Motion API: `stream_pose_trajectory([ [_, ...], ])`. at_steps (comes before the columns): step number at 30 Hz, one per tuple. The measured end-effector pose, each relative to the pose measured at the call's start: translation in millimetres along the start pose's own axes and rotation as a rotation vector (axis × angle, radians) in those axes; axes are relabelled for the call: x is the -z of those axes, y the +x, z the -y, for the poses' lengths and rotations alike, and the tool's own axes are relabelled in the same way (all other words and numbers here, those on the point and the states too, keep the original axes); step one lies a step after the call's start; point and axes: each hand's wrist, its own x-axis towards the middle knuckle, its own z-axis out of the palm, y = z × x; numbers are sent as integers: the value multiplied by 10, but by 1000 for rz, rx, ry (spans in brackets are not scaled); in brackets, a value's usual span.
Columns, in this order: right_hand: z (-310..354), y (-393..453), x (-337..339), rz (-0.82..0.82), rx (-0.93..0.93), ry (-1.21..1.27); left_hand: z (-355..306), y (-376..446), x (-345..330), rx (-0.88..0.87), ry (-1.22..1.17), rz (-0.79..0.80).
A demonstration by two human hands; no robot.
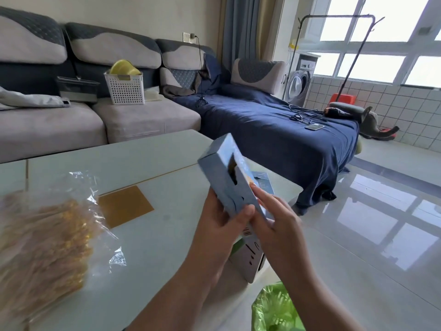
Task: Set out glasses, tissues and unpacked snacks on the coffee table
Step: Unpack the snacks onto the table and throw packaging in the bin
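While both grip it above the surface's [143,158] right edge, the blue box [229,177] tilts. Left hand [222,218] clutches underneath, right hand [274,218] pinches its side.

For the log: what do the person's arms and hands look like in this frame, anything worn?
Both forearms are bare as far as the frame shows: no sleeves, gloves, watch or bracelet visible. No rings show on the left hand or right hand. Nails look short and unpainted.

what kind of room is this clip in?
Most likely a home living room: a grey sectional sofa behind a pale coffee table, with a washing machine by the tiled window wall. Both hands hold a blue box.
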Motion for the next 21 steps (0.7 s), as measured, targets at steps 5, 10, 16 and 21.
stream_pose_trajectory([
  [5, 43, -41, -130, 14, -5, -6, 33, -7, 43, -83, 174, -99],
  [10, 54, -23, -127, -10, 16, 8, 45, 0, 155, -9, 156, -182],
  [16, 105, 86, 48, -125, 4, 87, 12, 18, 238, 86, 183, -250],
  [21, 67, 174, 229, -267, 29, -67, -12, 32, 278, 189, 169, -246],
])
